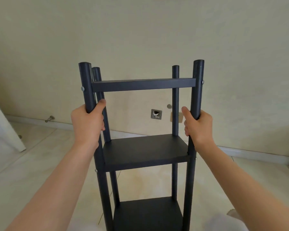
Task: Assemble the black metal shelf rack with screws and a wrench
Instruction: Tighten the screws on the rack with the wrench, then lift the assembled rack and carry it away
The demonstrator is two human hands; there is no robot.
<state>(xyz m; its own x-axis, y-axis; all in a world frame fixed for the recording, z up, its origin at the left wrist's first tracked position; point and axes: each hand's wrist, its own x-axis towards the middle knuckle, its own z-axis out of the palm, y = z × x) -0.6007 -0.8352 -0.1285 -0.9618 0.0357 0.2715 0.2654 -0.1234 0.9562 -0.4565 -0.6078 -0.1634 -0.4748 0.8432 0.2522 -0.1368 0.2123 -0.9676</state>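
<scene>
The black metal shelf rack [145,152] stands upright in the middle of the head view, with three shelves between four round posts. Silver screw heads [82,88] show on the near posts beside the top shelf [143,85]. My left hand [88,124] grips the near left post just below that shelf. My right hand [198,126] grips the near right post at the same height, thumb pointing up. No wrench or loose screws are in view.
A cream wall with an open socket box [156,114] stands behind the rack. A white door edge [7,124] leans in at the left, with a doorstop [50,118] on the baseboard. Pale tiled floor [40,164] lies around the rack; white wrapping [233,214] sits at the bottom right.
</scene>
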